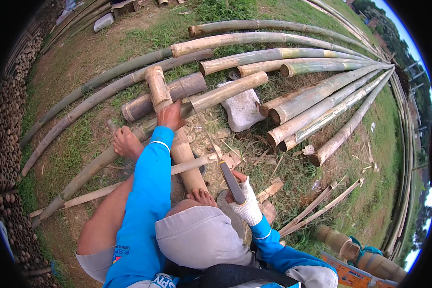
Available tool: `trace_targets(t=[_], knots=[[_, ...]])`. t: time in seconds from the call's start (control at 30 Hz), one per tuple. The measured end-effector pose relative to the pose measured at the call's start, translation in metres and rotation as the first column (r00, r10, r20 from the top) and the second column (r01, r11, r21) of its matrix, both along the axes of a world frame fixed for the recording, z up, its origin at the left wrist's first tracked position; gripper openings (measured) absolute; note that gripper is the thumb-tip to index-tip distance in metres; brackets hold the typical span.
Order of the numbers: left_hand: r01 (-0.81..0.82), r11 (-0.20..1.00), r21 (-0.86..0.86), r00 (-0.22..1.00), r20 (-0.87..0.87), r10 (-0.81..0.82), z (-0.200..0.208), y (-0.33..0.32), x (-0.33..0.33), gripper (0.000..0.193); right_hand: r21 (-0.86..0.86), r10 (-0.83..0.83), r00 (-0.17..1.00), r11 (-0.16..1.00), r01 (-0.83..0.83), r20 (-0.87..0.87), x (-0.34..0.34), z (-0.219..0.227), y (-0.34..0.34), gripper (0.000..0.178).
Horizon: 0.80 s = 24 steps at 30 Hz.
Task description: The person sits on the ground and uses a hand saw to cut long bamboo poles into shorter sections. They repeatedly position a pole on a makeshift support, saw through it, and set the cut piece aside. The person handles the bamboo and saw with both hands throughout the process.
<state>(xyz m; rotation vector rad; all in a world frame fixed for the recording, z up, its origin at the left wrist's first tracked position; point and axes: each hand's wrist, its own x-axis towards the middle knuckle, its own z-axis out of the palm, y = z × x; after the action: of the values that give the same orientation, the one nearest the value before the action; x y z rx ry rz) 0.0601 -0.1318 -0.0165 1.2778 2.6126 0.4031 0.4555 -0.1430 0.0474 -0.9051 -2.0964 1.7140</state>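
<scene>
White-gloved right hand [245, 206]: clamped on the saw [225, 170], which reaches far and left to the bamboo pole [149, 127].
Bare left hand [172, 115]: curled over that pole beside the saw, I judge to steady it.
Support log [183, 150]: crosses under the pole, probably raising it for clearance.

R hand [248, 207] pt. obsc., bamboo pile [8, 125] cropped

Blue sleeves [146, 192] bore white bands [162, 144]; the shorts [201, 237] were grey, and the right hand [243, 194] wore a white knitted glove [249, 210].
</scene>
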Motion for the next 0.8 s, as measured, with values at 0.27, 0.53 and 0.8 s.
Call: trace_targets(t=[0.27, 0.53, 0.8], knots=[[0.003, 0.968, 0.249, 0.978, -0.201, 0.049, -0.023, 0.016, 0.034, 0.055, 0.106, -0.038, 0.991, 0.993, 0.051, -0.127, -0.036, -0.019, 0.032, 0.076], [-0.015, 0.997, 0.071, 0.999, -0.033, 0.017, -0.006, 0.014, 0.012, 0.063, 0.151, 0.003, 0.995, 0.988, 0.013, -0.105, -0.066, -0.002, 0.036, 0.075], [-0.022, 0.989, 0.145, 0.993, -0.11, 0.039, -0.012, 0.007, 0.015, 0.053, 0.114, 0.013, 0.999, 0.993, -0.007, -0.053, 0.014, 0.019, 0.006, 0.078]])
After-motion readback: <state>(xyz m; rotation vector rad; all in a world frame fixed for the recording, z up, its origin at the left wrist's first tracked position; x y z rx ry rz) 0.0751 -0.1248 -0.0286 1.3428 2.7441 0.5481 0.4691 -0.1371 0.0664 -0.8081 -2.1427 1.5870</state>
